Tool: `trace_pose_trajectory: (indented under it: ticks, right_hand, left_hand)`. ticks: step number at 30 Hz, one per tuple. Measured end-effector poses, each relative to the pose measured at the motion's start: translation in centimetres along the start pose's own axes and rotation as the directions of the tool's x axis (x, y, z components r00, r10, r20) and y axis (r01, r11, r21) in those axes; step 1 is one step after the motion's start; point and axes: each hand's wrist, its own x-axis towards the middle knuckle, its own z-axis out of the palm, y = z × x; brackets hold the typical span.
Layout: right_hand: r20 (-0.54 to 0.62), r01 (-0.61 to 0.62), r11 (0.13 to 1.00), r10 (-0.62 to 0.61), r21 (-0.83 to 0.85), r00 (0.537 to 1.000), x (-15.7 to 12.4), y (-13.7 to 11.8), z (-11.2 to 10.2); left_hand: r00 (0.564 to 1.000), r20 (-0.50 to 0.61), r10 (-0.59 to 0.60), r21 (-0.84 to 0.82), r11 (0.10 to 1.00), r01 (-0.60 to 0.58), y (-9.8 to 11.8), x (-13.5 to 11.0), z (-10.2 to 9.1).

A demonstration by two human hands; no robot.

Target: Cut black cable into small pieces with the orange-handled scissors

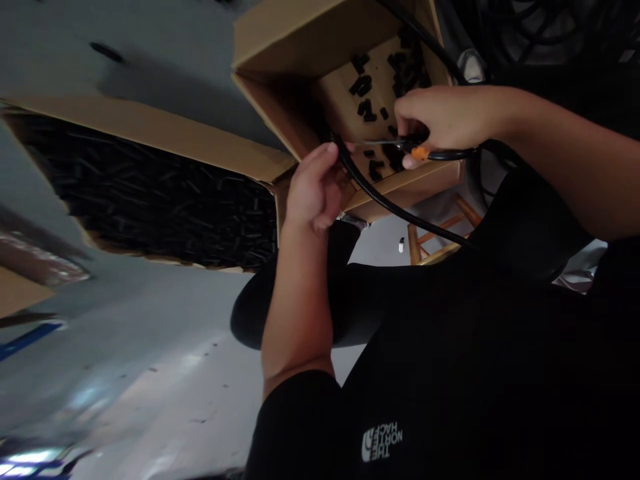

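Note:
My left hand (316,190) is closed, its thumb and fingers pinching a black tube (385,202) near one end. From there the tube curves down and right toward my lap. My right hand (443,120) is wrapped around a pair of scissors (419,153) with orange-and-black handles. Their thin metal blade points left at the fingertips of my left hand; whether it touches the tube I cannot tell. Both hands are over an open cardboard box (273,110), where short black cut pieces (367,110) lie scattered on the bottom.
Left of the hands, a second cardboard box (150,133) is filled with short black pieces (165,200). One black piece (107,52) lies on the grey floor. A wooden stool (433,230) stands beyond my leg. Coiled black tubing (530,27) is at upper right, and a blue bar (30,340) at far left.

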Motion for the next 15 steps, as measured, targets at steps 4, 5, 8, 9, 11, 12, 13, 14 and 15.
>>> trace_pose_trajectory:
  ticks: [4, 5, 8, 9, 11, 12, 13, 14, 15]
  right_hand:
    - [0.093, 0.080, 0.997, -0.079, 0.002, 0.992, 0.1, 0.1, -0.3]
    - [0.096, 0.109, 0.994, -0.109, 0.006, 0.989, 0.2, 0.1, -0.2]
    - [0.096, 0.172, 0.985, -0.171, 0.005, 0.981, 0.5, -0.3, 0.3]
    - [0.087, 0.176, 0.984, -0.175, -0.002, 0.981, 0.5, -0.5, 0.4]
    - [0.029, 0.133, 0.991, -0.132, -0.019, 0.991, 0.5, -0.7, 0.6]
    - [-0.011, 0.095, 0.995, -0.095, -0.023, 0.995, 0.6, -0.8, 0.6]
    - [-0.058, 0.059, 0.998, -0.060, -0.022, 0.997, 0.6, -0.9, 0.7]
    - [-0.086, 0.039, 0.999, -0.040, -0.017, 0.996, 0.6, -0.9, 0.8]
    - [-0.101, 0.031, 1.000, -0.031, -0.004, 0.994, 0.6, -1.0, 0.9]
  left_hand:
    - [0.999, 0.050, -0.009, 0.023, 1.000, 0.008, 0.7, -0.4, -0.3]
    - [0.997, 0.078, -0.001, 0.031, 1.000, -0.002, 0.9, -0.7, 0.0]
    - [0.992, 0.120, 0.026, 0.023, 0.999, -0.029, 1.0, -1.4, 1.1]
    - [0.993, 0.119, 0.023, -0.002, 1.000, -0.023, 1.0, -1.5, 1.4]
    - [0.994, 0.110, -0.023, -0.083, 0.996, 0.033, 0.7, -1.6, 2.0]
    - [0.992, 0.110, -0.065, -0.126, 0.989, 0.079, 0.5, -1.6, 2.3]
    - [0.987, 0.113, -0.111, -0.160, 0.979, 0.128, 0.4, -1.6, 2.6]
    - [0.982, 0.119, -0.150, -0.181, 0.969, 0.170, 0.3, -1.7, 3.0]
    - [0.976, 0.123, -0.178, -0.191, 0.961, 0.199, 0.4, -1.8, 3.3]
